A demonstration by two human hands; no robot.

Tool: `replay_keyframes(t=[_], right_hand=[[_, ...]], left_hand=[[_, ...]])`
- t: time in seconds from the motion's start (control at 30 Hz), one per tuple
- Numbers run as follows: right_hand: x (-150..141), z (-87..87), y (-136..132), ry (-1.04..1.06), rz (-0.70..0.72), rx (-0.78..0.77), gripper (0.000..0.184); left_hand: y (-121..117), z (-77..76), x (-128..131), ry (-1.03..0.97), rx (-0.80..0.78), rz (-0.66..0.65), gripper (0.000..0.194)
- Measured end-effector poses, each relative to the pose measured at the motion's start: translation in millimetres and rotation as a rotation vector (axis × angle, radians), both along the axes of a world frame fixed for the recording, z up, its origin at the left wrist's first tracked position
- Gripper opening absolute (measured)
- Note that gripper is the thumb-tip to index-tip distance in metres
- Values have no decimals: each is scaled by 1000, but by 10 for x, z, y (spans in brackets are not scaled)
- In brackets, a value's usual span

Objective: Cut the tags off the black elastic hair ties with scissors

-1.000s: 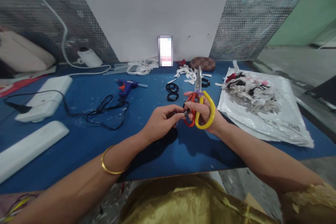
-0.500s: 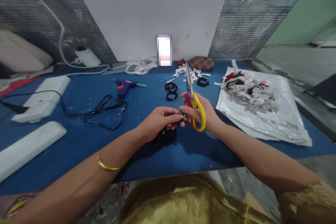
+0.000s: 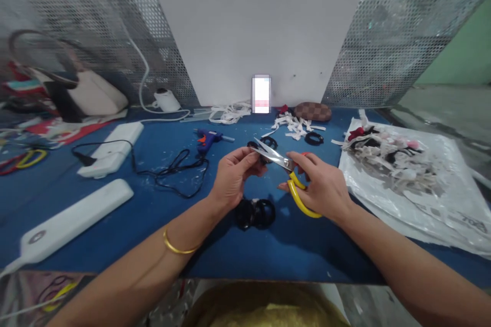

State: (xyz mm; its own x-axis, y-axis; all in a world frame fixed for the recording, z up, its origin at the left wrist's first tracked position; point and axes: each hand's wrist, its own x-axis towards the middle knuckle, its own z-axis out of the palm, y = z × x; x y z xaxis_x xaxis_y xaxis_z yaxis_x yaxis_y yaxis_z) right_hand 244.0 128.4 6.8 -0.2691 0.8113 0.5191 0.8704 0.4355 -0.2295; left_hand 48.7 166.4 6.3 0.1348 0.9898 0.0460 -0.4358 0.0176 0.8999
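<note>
Blue tabletop [image 3: 299,255] comes first, with black coiled rings [image 3: 242,215] lying near its front edge. Between the hands above it, the scissors [image 3: 287,163], silver-bladed with yellow and red handles, have swung round, blades spread towards the left hand [image 3: 232,176], seemingly ready for use rather than merely carried. The right hand [image 3: 326,186] grips their handles while the left pinches a small dark item [image 3: 264,159], partly hidden; white strips [image 3: 293,125] lie beyond
</note>
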Motion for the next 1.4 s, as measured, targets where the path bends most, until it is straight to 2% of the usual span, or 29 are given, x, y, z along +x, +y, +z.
replay_keyframes(t=[0.13,0.27,0.67,0.9,1.13,1.4], right_hand=[[-19,-49,21,-116,-70,79,45],[-24,-64,16,-177,-124,98,44],[-12,-85,27,-205,-61,68,43],[-30,-91,3,-142,-31,20,50],[-38,-72,0,-56,19,-76,50],[-39,-10,-27,-45,24,-182,50]], left_hand=[[-6,0,9,-16,27,96,23],[-28,0,28,23,36,115,26],[-40,-35,45,4,19,98,17],[-41,-30,41,-49,-31,84,17],[-37,-19,37,-68,-55,76,19],[-42,-34,42,7,-52,34,21]])
